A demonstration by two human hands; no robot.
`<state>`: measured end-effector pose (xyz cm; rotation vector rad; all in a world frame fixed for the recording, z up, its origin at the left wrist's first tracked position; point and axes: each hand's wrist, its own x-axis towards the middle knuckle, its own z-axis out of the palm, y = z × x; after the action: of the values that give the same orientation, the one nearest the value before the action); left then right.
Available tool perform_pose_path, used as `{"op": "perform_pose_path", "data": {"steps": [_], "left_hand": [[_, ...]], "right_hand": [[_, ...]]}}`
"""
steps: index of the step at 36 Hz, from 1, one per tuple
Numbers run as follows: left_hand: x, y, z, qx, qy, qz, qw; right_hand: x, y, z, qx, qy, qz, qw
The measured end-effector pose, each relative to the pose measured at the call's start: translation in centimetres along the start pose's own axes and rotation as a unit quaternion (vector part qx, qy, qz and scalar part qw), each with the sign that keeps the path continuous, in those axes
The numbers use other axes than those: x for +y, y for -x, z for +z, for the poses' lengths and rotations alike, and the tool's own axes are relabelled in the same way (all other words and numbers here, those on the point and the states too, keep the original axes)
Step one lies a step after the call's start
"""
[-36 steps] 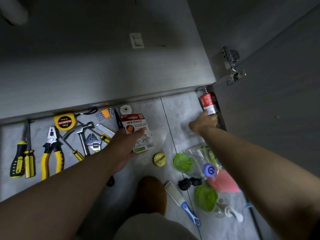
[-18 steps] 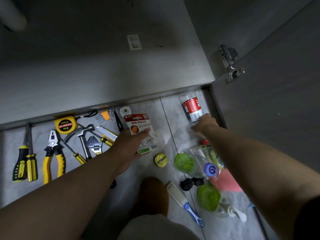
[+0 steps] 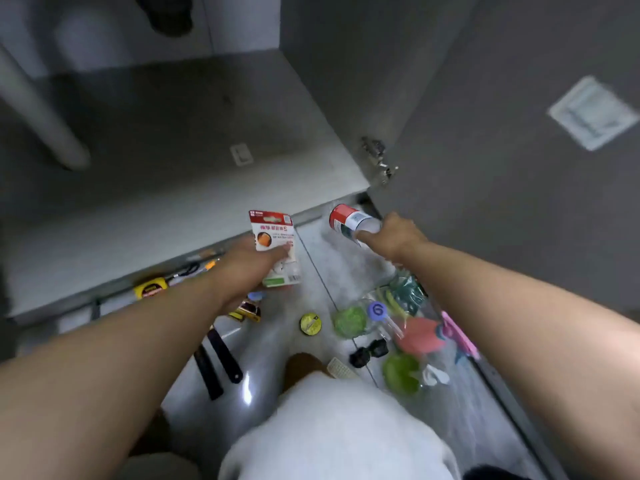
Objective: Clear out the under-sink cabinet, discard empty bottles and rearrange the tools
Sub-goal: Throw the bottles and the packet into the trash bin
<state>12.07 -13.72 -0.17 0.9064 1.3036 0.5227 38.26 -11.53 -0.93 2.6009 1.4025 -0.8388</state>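
Observation:
My left hand (image 3: 251,265) holds a red-and-white carded packet (image 3: 275,247) lifted off the floor, near the front edge of the cabinet floor (image 3: 180,161). My right hand (image 3: 394,239) grips a bottle with a red-and-white label (image 3: 348,220), raised and tilted to the left beside the open cabinet door (image 3: 519,168). A yellow tape measure (image 3: 150,288) and dark-handled tools (image 3: 221,358) lie on the tiled floor under my left arm; most tools are hidden by it.
A yellow round tin (image 3: 310,323), green scrubbers (image 3: 349,322), a pink item (image 3: 420,336) and a black clip (image 3: 369,351) in clear bags lie on the floor at the right. A grey pipe (image 3: 38,116) stands in the cabinet. My knee (image 3: 332,427) fills the bottom.
Both hands have lifted: the left raised the packet off the floor, the right picked the bottle up and swung it left. The camera moved up and back, blurring the view.

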Motion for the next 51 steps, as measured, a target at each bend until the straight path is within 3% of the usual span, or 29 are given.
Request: {"op": "perform_pose_path", "data": {"steps": [6, 10, 14, 19, 27, 31, 35, 42, 51], "left_hand": [[7.8, 6.3, 3.4, -0.034, -0.060, 0.102, 0.992], [11.3, 11.5, 7.5, -0.152, -0.123, 0.123, 0.973], [12.7, 17.0, 12.5, -0.270, -0.237, 0.146, 0.922], [11.1, 22.2, 20.2, -0.324, -0.260, 0.157, 0.896], [2.5, 27.3, 29.4, -0.385, -0.269, 0.105, 0.876], [-0.6, 27.4, 29.5, -0.380, -0.273, 0.069, 0.881], [-1.0, 27.3, 29.6, -0.356, -0.318, 0.086, 0.874], [-1.3, 27.2, 29.1, -0.346, -0.314, 0.094, 0.879], [-1.5, 26.3, 29.7, -0.344, -0.317, 0.112, 0.877]], "right_hand": [[3.3, 9.8, -6.5, 0.036, -0.141, -0.032, 0.989], [8.1, 17.0, -9.5, 0.058, -0.181, -0.036, 0.981], [14.3, 24.2, -12.0, 0.049, -0.237, -0.014, 0.970], [23.5, 32.5, -13.3, 0.032, -0.239, 0.037, 0.970], [37.7, 43.0, -12.2, -0.078, -0.206, 0.166, 0.961], [42.0, 45.4, -10.7, -0.116, -0.177, 0.239, 0.948], [43.3, 44.8, -7.8, -0.108, -0.101, 0.277, 0.949], [42.6, 42.1, -2.2, -0.064, 0.013, 0.258, 0.964], [44.2, 38.9, 5.6, 0.014, 0.041, 0.241, 0.970]]}}
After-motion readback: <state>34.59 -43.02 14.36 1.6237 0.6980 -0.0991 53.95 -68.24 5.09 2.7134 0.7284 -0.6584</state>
